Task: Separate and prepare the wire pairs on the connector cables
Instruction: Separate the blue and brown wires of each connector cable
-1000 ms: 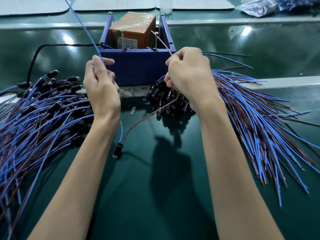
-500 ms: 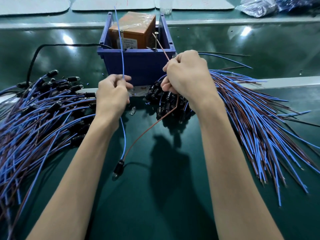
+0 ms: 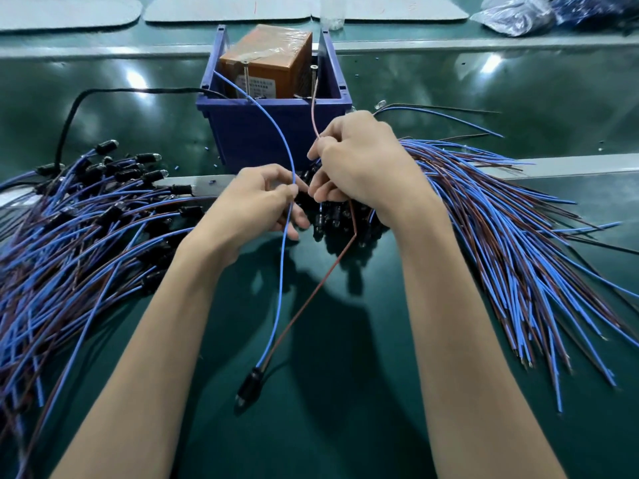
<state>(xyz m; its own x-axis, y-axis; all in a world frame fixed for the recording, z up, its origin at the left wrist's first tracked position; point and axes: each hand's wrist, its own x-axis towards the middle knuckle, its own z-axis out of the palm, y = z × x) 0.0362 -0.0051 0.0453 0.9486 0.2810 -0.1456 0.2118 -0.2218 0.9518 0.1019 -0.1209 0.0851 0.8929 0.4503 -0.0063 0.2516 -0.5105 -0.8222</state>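
- A heap of blue and brown wires with black plugs (image 3: 79,216) fans across the green table (image 3: 345,426), well to the left of the blue bin (image 3: 273,129).
- A black cord (image 3: 69,122) loops from that heap up to the bin's left rim.
- The left hand (image 3: 256,205), in front of the bin and slightly left of it, is closed with thumb and fingers pinching a blue wire (image 3: 281,271); above the pinch the wire arcs up and back over the bin's front rim.
- Below the hand, the blue wire drops to a black plug (image 3: 250,383) that hangs near the table, well in front of the bin.
- The blue bin stands at the middle of the table with an orange box wrapped in clear film (image 3: 268,60) inside it.
- A brown wire (image 3: 311,295) rises from the same plug, spread apart from the blue one in a narrow V, and runs into the right hand (image 3: 359,167).
- The right hand, just in front of the bin's right corner, is closed on the brown wire; the wire's free end sticks up out of the fist toward the bin.
- A cluster of black plugs (image 3: 339,219) lies under the right hand, close in front of the bin.
- A second heap of blue and brown wires (image 3: 511,243) sweeps out to the right of the bin, loose ends pointing away from it.
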